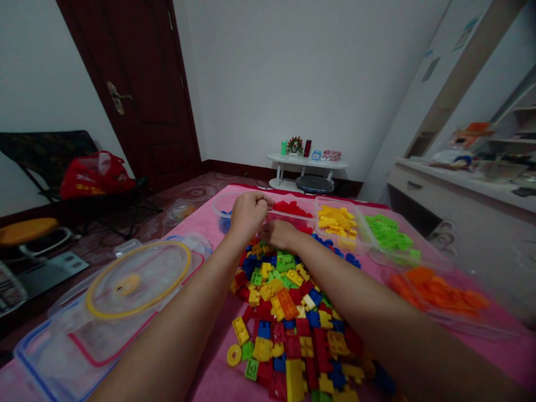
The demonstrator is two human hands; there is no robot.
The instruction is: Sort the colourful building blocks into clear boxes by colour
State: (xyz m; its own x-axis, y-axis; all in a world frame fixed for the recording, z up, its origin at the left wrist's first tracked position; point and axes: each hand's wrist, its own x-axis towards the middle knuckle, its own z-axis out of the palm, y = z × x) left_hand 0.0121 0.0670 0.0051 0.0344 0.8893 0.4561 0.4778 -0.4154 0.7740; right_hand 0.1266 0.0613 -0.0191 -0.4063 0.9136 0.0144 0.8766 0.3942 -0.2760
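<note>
A heap of mixed plastic building blocks in red, yellow, blue, green and orange lies on the pink tablecloth. Both my arms reach over it. My left hand is curled into a fist at the far end of the heap, beside a clear container holding blue blocks; what it holds is hidden. My right hand rests fingers-down on the far blocks, next to the container of red blocks; its fingers are mostly hidden.
Clear containers hold sorted yellow blocks, green blocks and orange blocks. Stacked clear lids lie at the left. A folding chair with a red bag, a dark door, a small white table and a counter surround.
</note>
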